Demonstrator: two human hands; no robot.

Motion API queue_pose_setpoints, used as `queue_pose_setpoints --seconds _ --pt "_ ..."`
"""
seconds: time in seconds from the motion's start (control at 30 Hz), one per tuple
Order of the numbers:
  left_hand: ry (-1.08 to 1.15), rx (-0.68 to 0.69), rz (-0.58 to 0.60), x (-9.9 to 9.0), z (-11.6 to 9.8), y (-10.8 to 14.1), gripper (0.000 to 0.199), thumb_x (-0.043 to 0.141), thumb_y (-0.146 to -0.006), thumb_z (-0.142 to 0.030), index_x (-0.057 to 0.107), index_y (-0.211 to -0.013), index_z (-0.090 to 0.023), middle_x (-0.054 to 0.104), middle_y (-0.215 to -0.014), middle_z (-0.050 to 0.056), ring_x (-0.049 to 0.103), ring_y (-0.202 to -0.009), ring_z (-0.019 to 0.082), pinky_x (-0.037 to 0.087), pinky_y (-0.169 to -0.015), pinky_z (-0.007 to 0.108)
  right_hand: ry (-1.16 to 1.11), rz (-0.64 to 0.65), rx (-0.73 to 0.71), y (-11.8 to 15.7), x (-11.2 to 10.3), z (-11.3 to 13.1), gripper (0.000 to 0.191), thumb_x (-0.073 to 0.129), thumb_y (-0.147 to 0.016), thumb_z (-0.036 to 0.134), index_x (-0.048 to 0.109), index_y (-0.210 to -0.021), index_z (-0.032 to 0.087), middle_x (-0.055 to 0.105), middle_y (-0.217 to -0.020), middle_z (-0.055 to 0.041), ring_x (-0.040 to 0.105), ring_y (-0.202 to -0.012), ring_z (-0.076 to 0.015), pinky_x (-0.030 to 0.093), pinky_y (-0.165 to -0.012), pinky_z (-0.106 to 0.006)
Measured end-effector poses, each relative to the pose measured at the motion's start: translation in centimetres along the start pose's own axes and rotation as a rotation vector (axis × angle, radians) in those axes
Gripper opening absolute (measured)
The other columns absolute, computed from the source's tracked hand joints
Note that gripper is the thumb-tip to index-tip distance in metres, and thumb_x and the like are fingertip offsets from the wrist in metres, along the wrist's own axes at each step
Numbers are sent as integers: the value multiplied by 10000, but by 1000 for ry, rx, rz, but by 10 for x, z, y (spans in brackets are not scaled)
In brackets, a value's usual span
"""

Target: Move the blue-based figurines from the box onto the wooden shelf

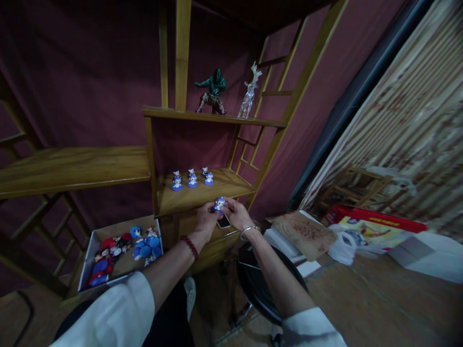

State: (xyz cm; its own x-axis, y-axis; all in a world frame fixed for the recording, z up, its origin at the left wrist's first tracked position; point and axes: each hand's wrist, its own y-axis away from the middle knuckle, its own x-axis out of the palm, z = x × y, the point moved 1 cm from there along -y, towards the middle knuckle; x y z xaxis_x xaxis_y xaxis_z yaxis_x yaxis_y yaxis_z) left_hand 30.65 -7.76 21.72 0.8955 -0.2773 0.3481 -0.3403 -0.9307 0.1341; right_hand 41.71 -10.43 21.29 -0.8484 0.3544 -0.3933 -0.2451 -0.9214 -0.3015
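Left hand (pixel 206 219) and right hand (pixel 238 215) of mine together pinch a small purple-blue figurine (pixel 219 204), just before the lower shelf (pixel 181 203). Leftmost is an open box (pixel 127 265) of jumbled figures (pixel 145 246); six figurines (pixel 193 181) stand on the shelf, a phone (pixel 224 222) lies below my hands, and a black stool (pixel 253 280) sits under my right forearm. What I hold is roughly upright, face seemingly toward me. Farther right, a red carton (pixel 361 216) bears lettering too blurred to read.
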Motion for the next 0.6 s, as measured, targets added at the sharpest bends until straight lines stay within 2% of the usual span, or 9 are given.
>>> queue_pose_setpoints --seconds 0.13,0.43,0.6 --pt "14 1 36 -1 2 0 257 547 -571 44 611 -765 -111 628 -678 25 562 -571 89 480 -624 240 -14 10 -1 2 1 5 292 517 -708 238 537 -995 187 632 -902 -30 580 -840 -147 438 -804 -306" --pt "47 -10 22 2 -11 1 208 545 -570 60 603 -684 -104 600 -591 1 547 -531 73 483 -600 222 -50 1 25 -2 0 14 237 512 -685 236 583 -900 164 638 -891 -44 586 -790 -154 444 -768 -295" --pt "48 -13 -1 4 -14 0 218 532 -562 83 592 -668 -98 586 -570 -7 542 -509 68 484 -567 211 2 -2 24 -4 -2 12 210 517 -682 256 603 -846 158 647 -828 -42 585 -749 -159 446 -734 -290"
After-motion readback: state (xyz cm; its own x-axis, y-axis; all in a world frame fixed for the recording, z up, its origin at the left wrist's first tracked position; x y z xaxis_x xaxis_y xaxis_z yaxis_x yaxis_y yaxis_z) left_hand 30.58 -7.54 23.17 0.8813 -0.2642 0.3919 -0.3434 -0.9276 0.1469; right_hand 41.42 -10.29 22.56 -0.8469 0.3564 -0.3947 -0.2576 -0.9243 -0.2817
